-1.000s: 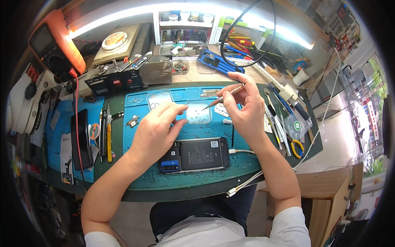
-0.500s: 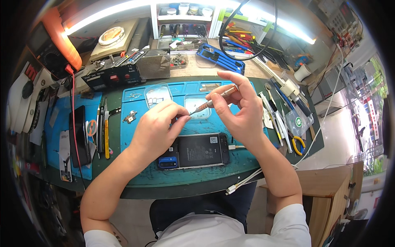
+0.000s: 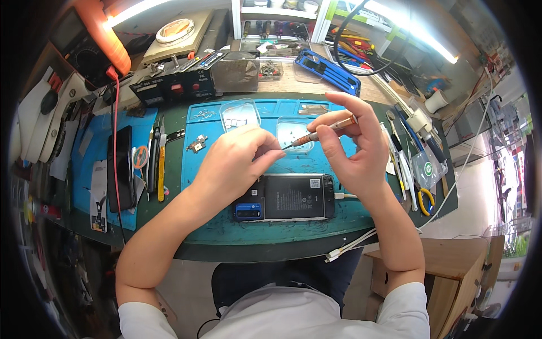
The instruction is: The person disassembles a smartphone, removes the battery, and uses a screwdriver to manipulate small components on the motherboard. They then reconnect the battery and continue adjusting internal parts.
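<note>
My right hand (image 3: 358,152) grips a slim screwdriver (image 3: 330,126) with its index finger raised. The driver's tip reaches the pinched thumb and index finger of my left hand (image 3: 240,158); whatever they hold is too small to make out. Below them a clear plastic tray (image 3: 302,127) holds tiny parts, and a second clear box (image 3: 240,110) with pieces lies behind my left hand. An opened phone (image 3: 291,198), battery showing, rests on the blue mat (image 3: 209,169), with a white cable (image 3: 347,196) plugged into its right end.
A dark phone (image 3: 121,169) and tools (image 3: 161,164) lie left. Tweezers and pliers (image 3: 423,200) line the right side. A black power unit (image 3: 169,85), orange multimeter (image 3: 110,42), blue phone case (image 3: 327,70) and hanging black cable (image 3: 341,48) stand or lie behind.
The screwdriver tip has moved from over the tray's middle to my left fingertips, which have drawn together around it. The whole view has shifted, the bench appearing higher and further right.
</note>
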Demonstrator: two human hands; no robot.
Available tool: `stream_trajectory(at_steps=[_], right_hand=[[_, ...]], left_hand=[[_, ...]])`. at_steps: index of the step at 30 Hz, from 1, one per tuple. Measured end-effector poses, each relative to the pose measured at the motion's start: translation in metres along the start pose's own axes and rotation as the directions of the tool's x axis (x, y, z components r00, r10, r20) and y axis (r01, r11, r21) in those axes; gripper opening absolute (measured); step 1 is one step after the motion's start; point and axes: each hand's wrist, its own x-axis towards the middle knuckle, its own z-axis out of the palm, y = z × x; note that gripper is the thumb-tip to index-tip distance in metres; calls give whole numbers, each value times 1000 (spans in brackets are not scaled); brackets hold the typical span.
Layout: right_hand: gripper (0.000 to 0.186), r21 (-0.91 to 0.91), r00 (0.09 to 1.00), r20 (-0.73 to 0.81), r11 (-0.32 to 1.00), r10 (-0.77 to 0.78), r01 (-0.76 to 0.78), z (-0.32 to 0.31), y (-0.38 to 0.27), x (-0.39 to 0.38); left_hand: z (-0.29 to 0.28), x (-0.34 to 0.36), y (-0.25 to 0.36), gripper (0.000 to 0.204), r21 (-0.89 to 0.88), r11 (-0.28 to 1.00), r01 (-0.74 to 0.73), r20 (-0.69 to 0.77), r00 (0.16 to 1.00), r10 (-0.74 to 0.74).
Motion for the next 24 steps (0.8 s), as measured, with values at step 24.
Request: stream_trajectory(at_steps=[24], right_hand=[[57, -55, 948, 221, 967, -230, 247, 46, -47, -9]], left_hand=[[-38, -87, 23, 20, -209, 964, 165, 56, 986, -157]])
